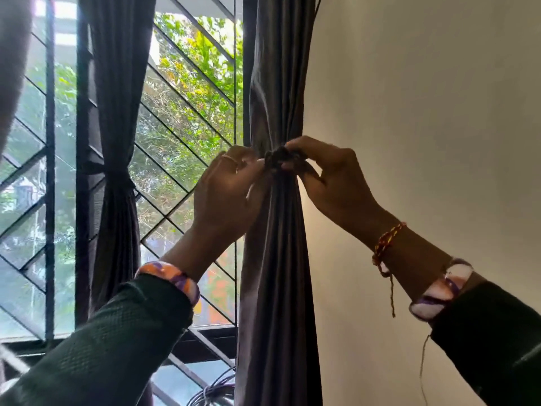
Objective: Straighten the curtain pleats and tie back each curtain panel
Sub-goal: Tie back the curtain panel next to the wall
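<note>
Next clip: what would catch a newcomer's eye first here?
Centre frame, the left hand and right hand pinch a dark tie around the gathered right curtain panel beside the pale wall. To the left, another panel already hangs tied against the bright barred window.

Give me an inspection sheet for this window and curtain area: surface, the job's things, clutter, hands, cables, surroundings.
Surface: nothing seen; no table or floor in view, only the window sill.
Job's things: right curtain is gathered at mid-height, with a dark tie bunched at the front. Left curtain is already cinched by a band.
Clutter: nothing seen.
Hands: left hand and right hand both pinch the tie on the right curtain.
Cables: a coil of wires lies below the sill, beside the right curtain.
Surroundings: window grille with green trees outside; plain wall on the right.
</note>
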